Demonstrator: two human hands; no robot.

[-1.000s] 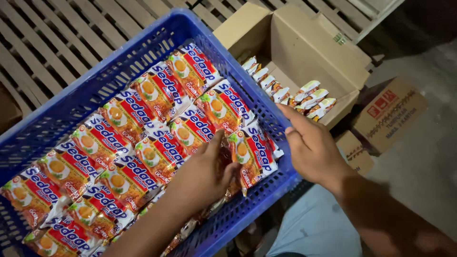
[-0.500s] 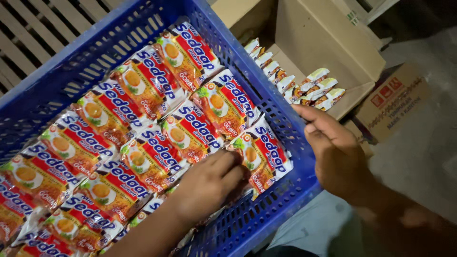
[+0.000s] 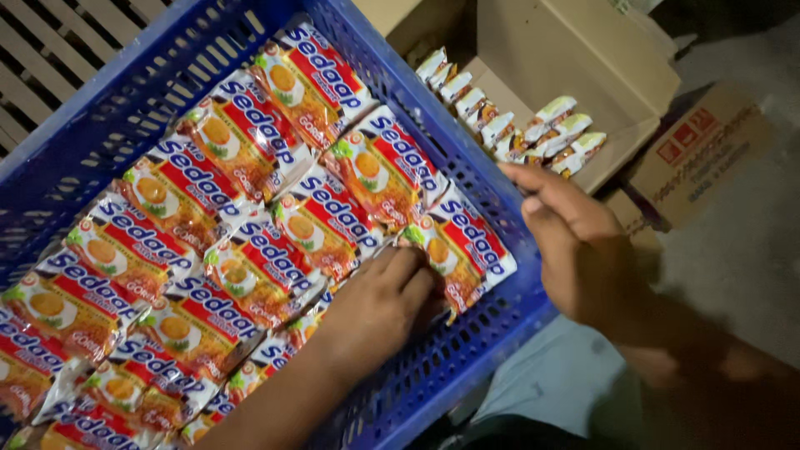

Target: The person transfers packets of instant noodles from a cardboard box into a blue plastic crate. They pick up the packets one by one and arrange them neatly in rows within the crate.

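head view: left hand [image 3: 379,304] lies palm down inside the blue crate [image 3: 108,133], fingers flat and closed together, pressing on the noodle packets [image 3: 242,208] near the crate's near right corner. it pinches nothing. its fingertips touch the corner packet [image 3: 462,250], which sits against the right wall and rises slightly over the rim.

right hand [image 3: 583,250] hovers outside the crate, just beside the right wall, fingers loosely curled, holding nothing; it touches no packet.

surroundings: the packets fill the crate in overlapping diagonal rows, red, orange and blue, leaving almost no bare floor. an open cardboard box [image 3: 575,58] stands far right, just behind the crate wall, with a row of small pale packets [image 3: 517,125] inside on edge. a flat printed carton [image 3: 700,154] lies to the right of it on the grey floor [image 3: 733,267]. a slatted wooden surface [image 3: 58,50] shows at the far left behind the crate.

clearance: the right wall separates the two hands. open room exists to the right of the crate above the floor. a pale blue cloth [image 3: 567,375] lies near, below the right hand.
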